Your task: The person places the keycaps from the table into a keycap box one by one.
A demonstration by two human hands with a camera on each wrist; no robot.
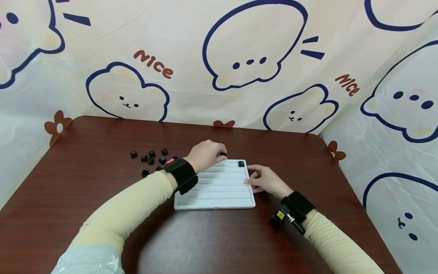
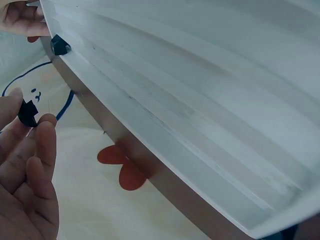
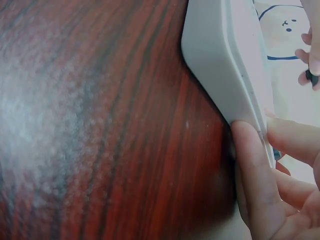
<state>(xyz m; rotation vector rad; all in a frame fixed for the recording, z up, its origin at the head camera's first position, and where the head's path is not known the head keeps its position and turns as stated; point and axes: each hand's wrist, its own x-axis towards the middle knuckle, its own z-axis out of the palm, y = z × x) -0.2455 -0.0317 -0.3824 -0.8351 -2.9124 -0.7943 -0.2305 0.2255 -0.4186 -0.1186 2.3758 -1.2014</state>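
My left hand (image 1: 205, 155) is just above the far edge of a white ridged tray (image 1: 222, 193). Thumb and finger pinch a small black keycap (image 2: 27, 115), clear of the tray. Another black keycap (image 1: 241, 164) sits in the far right corner of the tray, in the topmost row. At the tray's right side my right hand (image 1: 268, 180) grips the rim, one finger along the outer wall (image 3: 212, 65) and another over the edge. Several loose black keycaps (image 1: 152, 153) lie on the table to the left, some partly hidden by the left wrist strap.
The dark brown wooden table (image 1: 212, 243) extends around the tray. A pale curtain (image 1: 191, 34) with cartoon outlines hangs behind the table and along its sides. Black straps with devices (image 1: 297, 207) sit on both wrists.
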